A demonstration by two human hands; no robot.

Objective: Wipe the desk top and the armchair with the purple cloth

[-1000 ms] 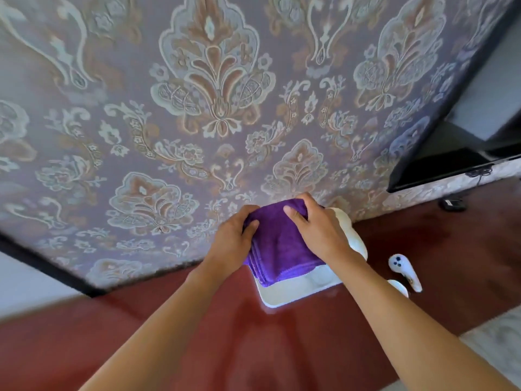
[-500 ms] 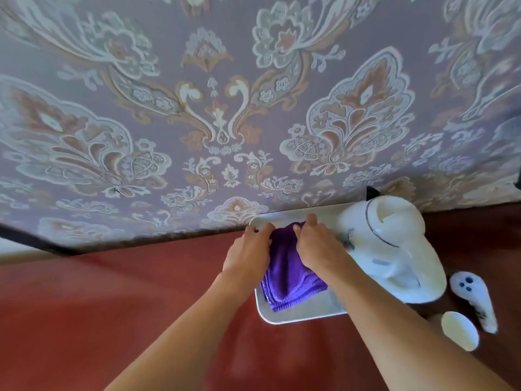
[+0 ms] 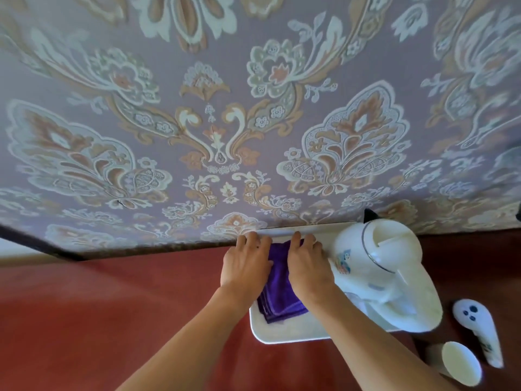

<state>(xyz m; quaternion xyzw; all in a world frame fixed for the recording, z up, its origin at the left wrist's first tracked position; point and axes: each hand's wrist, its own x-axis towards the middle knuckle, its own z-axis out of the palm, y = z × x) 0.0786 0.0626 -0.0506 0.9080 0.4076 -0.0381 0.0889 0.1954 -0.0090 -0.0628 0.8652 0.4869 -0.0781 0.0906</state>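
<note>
A folded purple cloth (image 3: 277, 294) lies on a white tray (image 3: 290, 333) that sits on the reddish-brown desk top (image 3: 112, 311), against the patterned wall. My left hand (image 3: 246, 266) rests flat on the cloth's left side, fingers reaching to its far edge. My right hand (image 3: 308, 268) presses on the cloth's right side in the same way. Only the strip between the hands and the near end of the cloth show. The armchair is out of view.
A white electric kettle (image 3: 386, 275) stands on the tray just right of my right hand. Beside it on the desk lie a white remote-like controller (image 3: 479, 327) and a white cup (image 3: 461, 362). Floral wallpaper (image 3: 225, 122) rises right behind the desk.
The cloth has gone down from a lifted position onto the tray, and both hands have moved with it toward the wall. The view has shifted so the kettle shows fully.
</note>
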